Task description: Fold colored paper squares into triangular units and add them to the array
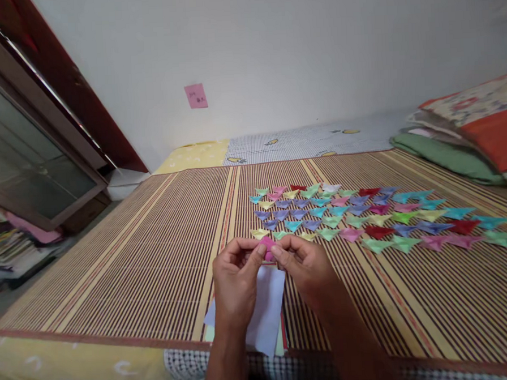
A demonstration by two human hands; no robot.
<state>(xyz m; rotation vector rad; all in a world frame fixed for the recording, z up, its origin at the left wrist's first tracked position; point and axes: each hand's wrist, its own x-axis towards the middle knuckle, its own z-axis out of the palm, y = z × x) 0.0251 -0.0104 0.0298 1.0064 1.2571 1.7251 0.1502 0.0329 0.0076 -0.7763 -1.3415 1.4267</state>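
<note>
Between my two hands is a small folded piece of magenta paper [268, 247]. My left hand [236, 279] pinches its left side with thumb and forefinger. On the other side, the thumb and fingers of my right hand [308, 263] are closed on it too. Below the hands lie pale white-lilac paper sheets [266, 308], partly covered by my left wrist. Several rows of small folded paper boats [331, 220] in many colours spread over the striped mat beyond and to the right of my hands.
A striped bamboo mat [154, 246] covers the bed. Folded bedding and a red-orange cushion [494, 132] are piled at the right. A pink note [196, 95] is stuck to the white wall. At left stand a glass-fronted cabinet [25, 139] and a stack of books [5, 245].
</note>
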